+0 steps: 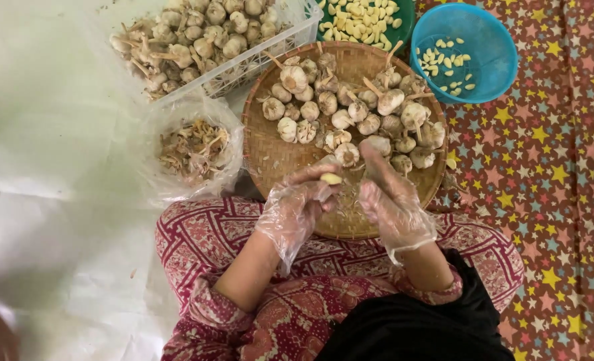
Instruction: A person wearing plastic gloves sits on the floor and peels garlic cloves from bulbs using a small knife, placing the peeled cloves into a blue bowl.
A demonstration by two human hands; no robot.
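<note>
Seen from above, a person sits cross-legged in red patterned trousers, both hands in loose clear plastic gloves over a round woven tray that rests against the knees — close enough to work without reaching. The left hand pinches a pale peeled garlic clove between its fingertips. The right hand is curled, its fingers reaching among the garlic bulbs heaped on the tray's far half; what it grips, if anything, I cannot tell, because the glove crumples over the fingers. Papery scraps lie on the tray's near side.

Left of the tray, an open clear bag holds dry skins and stems. Beyond it, a white slotted crate holds more bulbs. Further back, a blue bowl contains a few peeled cloves and a green bowl many more — both within arm's reach. The crate and the green bowl are cut off by the top edge.
</note>
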